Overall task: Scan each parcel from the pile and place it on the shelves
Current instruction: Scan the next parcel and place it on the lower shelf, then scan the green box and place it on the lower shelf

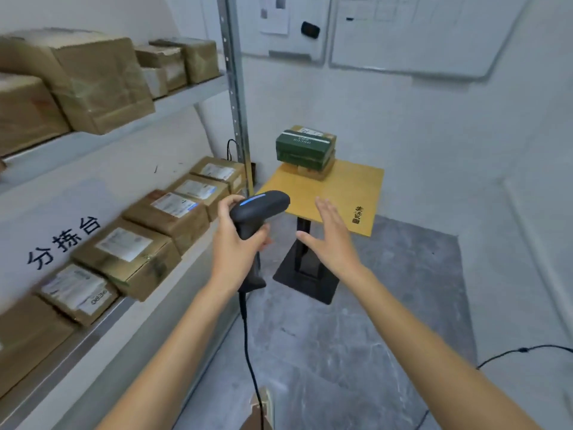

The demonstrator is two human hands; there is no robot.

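Note:
A small pile of parcels (305,150), a green box on top of brown ones, stands at the far side of a yellow square table (347,193). My left hand (238,243) grips the handle of a black barcode scanner (260,209) whose blue light is lit and whose head points toward the table. My right hand (331,237) hovers open, fingers spread, just right of the scanner and in front of the table's near edge, holding nothing. Brown labelled parcels (173,212) line the lower shelf (102,318) on the left.
An upper shelf (186,94) holds larger taped cartons (93,82). A metal upright (235,88) stands between shelves and table. The scanner cable (248,352) hangs down between my arms. The table's black pedestal (305,274) rests on grey floor. Another cable (527,350) runs at right.

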